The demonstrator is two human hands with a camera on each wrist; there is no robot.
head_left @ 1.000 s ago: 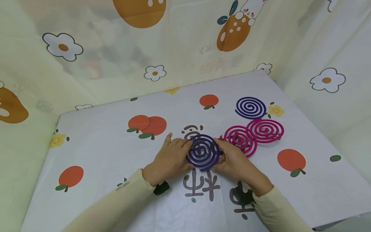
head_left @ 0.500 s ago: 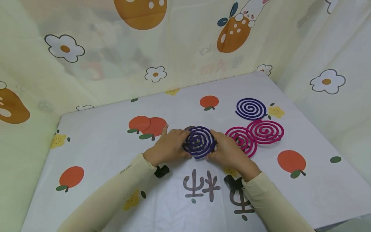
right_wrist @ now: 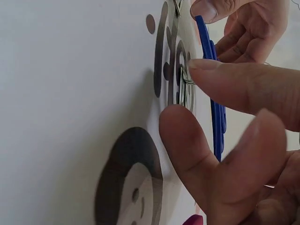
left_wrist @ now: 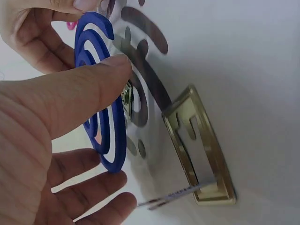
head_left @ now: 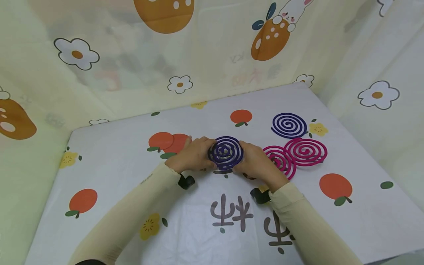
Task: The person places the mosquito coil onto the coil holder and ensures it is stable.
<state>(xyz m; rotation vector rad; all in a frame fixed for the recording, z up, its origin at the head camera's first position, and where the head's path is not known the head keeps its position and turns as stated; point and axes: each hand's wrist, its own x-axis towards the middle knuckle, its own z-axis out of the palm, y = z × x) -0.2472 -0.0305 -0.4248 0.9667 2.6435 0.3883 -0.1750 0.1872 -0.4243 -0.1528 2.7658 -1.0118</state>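
A dark blue mosquito coil is held level over the white cloth by both hands. My left hand grips its left edge; in the left wrist view the thumb lies across the blue rings with fingers at the far side. From the right, my right hand holds the opposite edge between thumb and fingers. Beneath the coil's middle, a small shiny metal piece shows. A gold-coloured metal piece with a cut-out and a prong lies on the cloth near my left hand.
Another blue coil lies flat at the back right. Two pink coils overlap in front of it, beside my right hand. The cloth bears printed fruit and lettering, and patterned curtains stand behind and at the sides.
Both hands have moved away from the body with the blue coil, slightly leftward at first. The coil now looks lower and flatter. The other coils have stayed where they were.
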